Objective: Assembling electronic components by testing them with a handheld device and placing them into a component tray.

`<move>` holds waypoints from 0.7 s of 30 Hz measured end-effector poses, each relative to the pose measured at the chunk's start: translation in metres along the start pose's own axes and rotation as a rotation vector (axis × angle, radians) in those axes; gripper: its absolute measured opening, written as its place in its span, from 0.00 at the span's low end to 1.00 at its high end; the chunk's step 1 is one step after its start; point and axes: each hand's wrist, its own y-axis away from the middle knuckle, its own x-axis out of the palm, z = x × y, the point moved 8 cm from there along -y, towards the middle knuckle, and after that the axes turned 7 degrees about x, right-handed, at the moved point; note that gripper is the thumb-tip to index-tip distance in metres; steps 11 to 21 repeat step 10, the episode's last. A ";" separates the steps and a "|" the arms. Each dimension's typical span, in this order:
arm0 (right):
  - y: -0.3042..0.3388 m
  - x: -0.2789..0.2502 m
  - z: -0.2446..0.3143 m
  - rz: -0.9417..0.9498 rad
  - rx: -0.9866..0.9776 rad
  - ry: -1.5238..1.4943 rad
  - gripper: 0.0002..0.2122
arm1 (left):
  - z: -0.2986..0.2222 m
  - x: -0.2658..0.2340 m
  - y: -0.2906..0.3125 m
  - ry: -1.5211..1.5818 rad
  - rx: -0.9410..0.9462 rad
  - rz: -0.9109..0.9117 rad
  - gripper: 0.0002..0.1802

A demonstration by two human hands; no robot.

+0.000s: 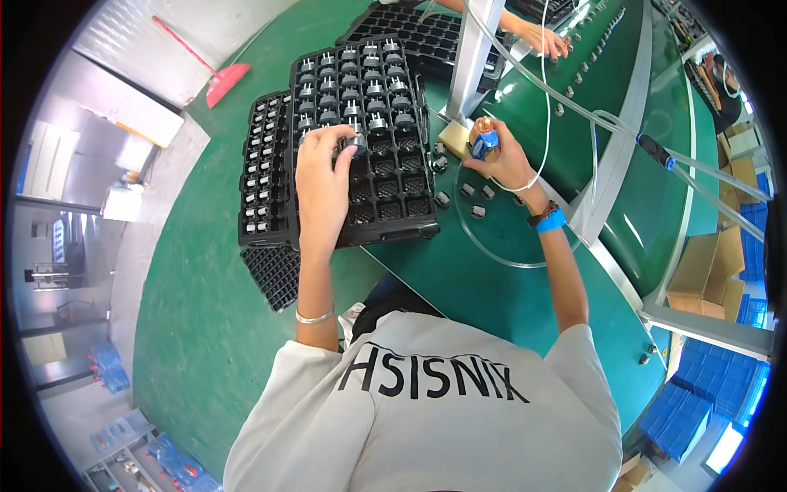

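My left hand (322, 184) is over a black compartment tray (398, 223), pinching a dark plug (354, 145) between thumb and fingers. Dark plugs with upright metal prongs (375, 88) fill the tray's far rows. Several near compartments show bare textured bottoms. To the right of the tray, my right hand (508, 160) is wrapped round a small blue tool with a brass-coloured end (484, 141). Its lower part is hidden by my fingers. A pale yellow block (453, 138) sits beside that hand, and several small dark-and-silver parts (478, 211) lie loose on the green table.
Another black tray (264, 164) with small pale parts adjoins on the left. A metal post (473, 61) and clear tubing (508, 264) stand close to my right hand. Across the post, another person's hand (545, 39) is near a green conveyor (611, 135) with small parts in a row.
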 end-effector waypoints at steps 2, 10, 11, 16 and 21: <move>-0.002 0.001 -0.001 0.014 -0.049 0.049 0.36 | 0.011 0.006 0.006 0.537 -0.205 0.028 0.09; -0.003 0.008 -0.007 0.040 0.006 0.054 0.36 | -0.022 0.021 0.031 1.276 -0.378 0.179 0.12; -0.003 0.008 -0.007 0.040 0.006 0.054 0.36 | -0.022 0.021 0.031 1.276 -0.378 0.179 0.12; -0.003 0.008 -0.007 0.040 0.006 0.054 0.36 | -0.022 0.021 0.031 1.276 -0.378 0.179 0.12; -0.003 0.008 -0.007 0.040 0.006 0.054 0.36 | -0.022 0.021 0.031 1.276 -0.378 0.179 0.12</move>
